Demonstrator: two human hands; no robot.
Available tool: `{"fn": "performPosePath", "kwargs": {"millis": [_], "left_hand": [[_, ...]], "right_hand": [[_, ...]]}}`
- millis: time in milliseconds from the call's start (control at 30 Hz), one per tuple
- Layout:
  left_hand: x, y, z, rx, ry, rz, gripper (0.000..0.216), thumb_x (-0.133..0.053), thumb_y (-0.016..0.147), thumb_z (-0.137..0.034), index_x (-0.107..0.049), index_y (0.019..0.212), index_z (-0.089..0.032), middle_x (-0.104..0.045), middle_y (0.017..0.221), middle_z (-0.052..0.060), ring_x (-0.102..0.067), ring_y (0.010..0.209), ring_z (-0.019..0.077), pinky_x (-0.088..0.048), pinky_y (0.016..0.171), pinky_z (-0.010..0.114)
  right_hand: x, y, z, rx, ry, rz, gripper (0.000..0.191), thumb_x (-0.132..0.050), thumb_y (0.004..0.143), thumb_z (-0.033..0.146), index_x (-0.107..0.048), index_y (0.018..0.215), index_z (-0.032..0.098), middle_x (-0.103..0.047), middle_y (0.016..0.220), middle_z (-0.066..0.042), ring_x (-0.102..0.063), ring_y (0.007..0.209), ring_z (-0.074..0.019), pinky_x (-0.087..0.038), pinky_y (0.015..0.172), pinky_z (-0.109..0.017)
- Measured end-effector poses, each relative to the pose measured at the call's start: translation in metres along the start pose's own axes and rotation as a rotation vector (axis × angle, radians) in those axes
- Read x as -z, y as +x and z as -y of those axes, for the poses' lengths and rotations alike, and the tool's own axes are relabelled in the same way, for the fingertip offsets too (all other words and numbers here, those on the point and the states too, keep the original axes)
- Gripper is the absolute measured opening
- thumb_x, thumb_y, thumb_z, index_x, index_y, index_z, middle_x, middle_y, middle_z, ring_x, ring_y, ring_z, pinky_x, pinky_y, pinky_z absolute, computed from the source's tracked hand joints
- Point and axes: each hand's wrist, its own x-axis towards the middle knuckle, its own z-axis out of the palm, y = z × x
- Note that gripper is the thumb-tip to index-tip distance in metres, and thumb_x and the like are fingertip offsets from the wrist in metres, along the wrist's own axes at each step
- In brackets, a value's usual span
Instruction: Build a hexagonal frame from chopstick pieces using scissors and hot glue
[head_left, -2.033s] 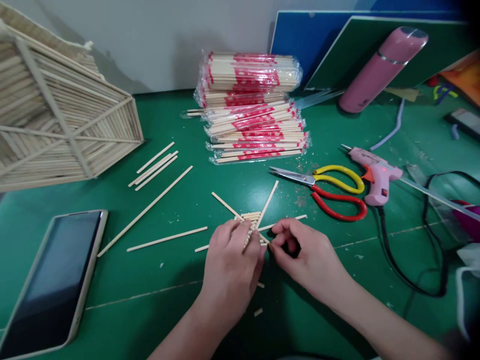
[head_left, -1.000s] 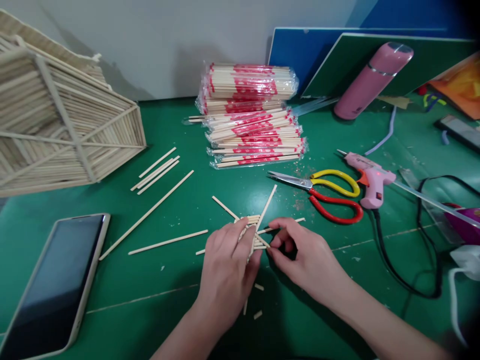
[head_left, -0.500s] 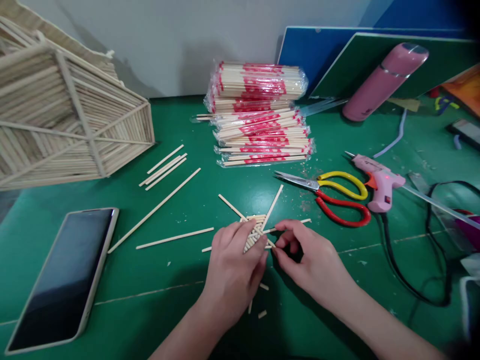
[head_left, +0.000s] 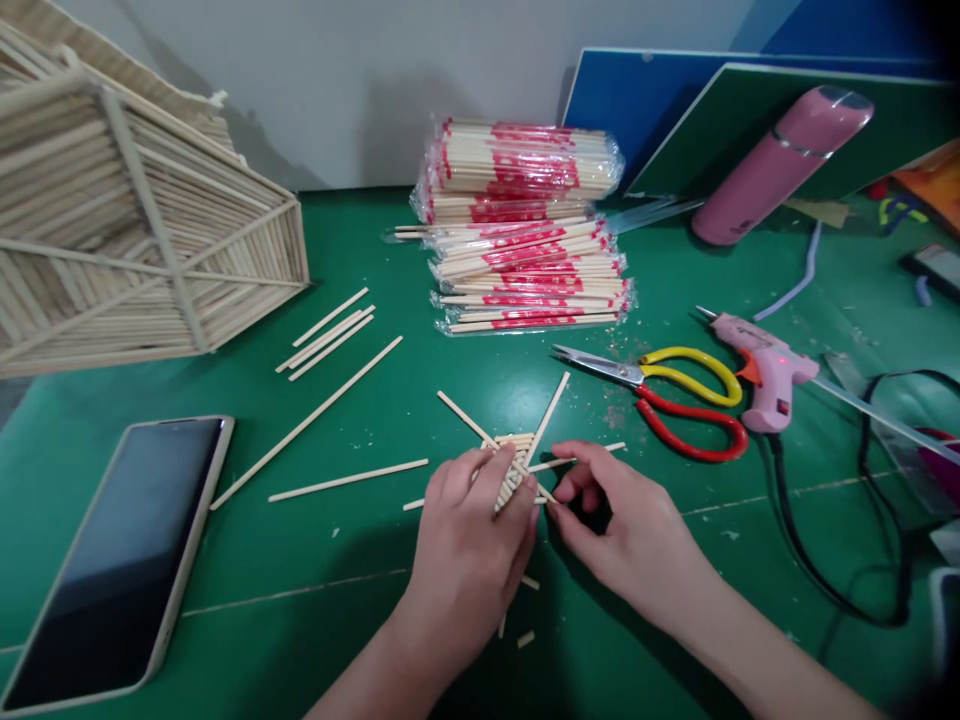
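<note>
A star-shaped frame of crossed wooden chopsticks (head_left: 541, 420) lies on the green table, its middle filled with short cut pieces (head_left: 514, 441). My left hand (head_left: 472, 530) is closed over the frame's left and front side, its fingertips pressing on the sticks and hiding part of them. On the right, my right hand (head_left: 611, 510) is curled, with thumb and fingers pinching at the tip of one stick of the star. Small cut-off bits (head_left: 526, 639) lie in front of my left hand.
Scissors (head_left: 660, 390) and a pink hot glue gun (head_left: 769, 370) with a black cord lie to the right. Behind are wrapped chopstick packs (head_left: 529, 250) and a pink bottle (head_left: 780, 170). Loose sticks (head_left: 315, 415), a phone (head_left: 120, 550) and a large stick-built structure (head_left: 165, 230) occupy the left.
The view has shifted slightly. Both hands stay at the star frame in nearly the same pose, with the right fingers still at the stick's tip.
</note>
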Motion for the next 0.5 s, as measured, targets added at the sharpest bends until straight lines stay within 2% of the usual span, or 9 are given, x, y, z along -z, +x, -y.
{"fn": "performPosePath", "kwargs": {"millis": [167, 500], "left_hand": [[-0.0015, 0.0029, -0.0031, 0.022, 0.042, -0.027, 0.017, -0.047, 0.078, -0.021, -0.063, 0.082, -0.018, -0.061, 0.103, 0.008, -0.05, 0.091, 0.0239, -0.045, 0.074, 0.041], [-0.0046, -0.0002, -0.0028, 0.001, 0.082, -0.042, 0.016, -0.048, 0.079, -0.022, -0.063, 0.083, -0.018, -0.059, 0.106, 0.007, -0.05, 0.093, 0.0252, -0.045, 0.074, 0.041]], "right_hand": [[0.0002, -0.002, -0.0004, -0.001, 0.01, -0.006, 0.038, -0.051, 0.071, 0.016, -0.046, 0.108, 0.024, -0.059, 0.073, 0.003, -0.055, 0.068, -0.0126, -0.044, 0.065, -0.026], [-0.0023, -0.0017, 0.0025, -0.005, -0.009, -0.025, 0.036, -0.051, 0.071, 0.014, -0.046, 0.105, 0.025, -0.058, 0.069, 0.004, -0.054, 0.066, -0.0125, -0.043, 0.061, -0.025]]}}
